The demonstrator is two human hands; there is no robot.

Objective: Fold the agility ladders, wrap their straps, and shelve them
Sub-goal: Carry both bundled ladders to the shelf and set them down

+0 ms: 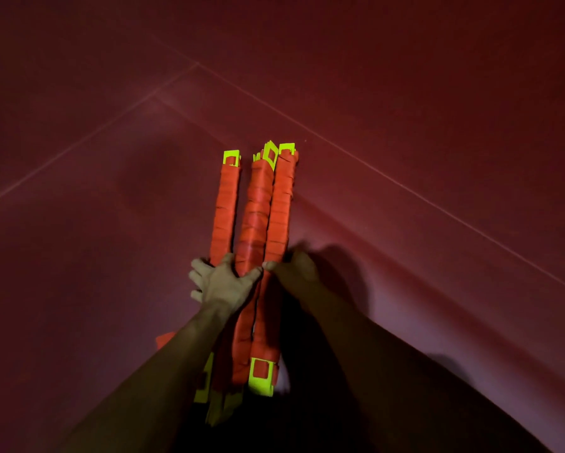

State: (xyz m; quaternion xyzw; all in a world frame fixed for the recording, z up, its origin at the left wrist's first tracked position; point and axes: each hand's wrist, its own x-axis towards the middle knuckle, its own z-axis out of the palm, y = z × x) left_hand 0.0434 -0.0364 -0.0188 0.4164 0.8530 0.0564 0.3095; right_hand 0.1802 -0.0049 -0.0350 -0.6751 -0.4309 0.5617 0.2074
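Three folded agility ladders (255,204) lie side by side on the dark red floor (405,93), each bundle wound tightly in orange strap, with neon-yellow rung ends protruding at both ends.

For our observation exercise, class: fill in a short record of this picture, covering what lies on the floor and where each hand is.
floor: red, pale lines
left ladder: orange wrapped bundle, yellow ends
middle ladder: same, alongside
right ladder: same, alongside
left hand: fingers bent over left ladder, thumb on middle ladder
right hand: on right ladder; grip too dark to tell
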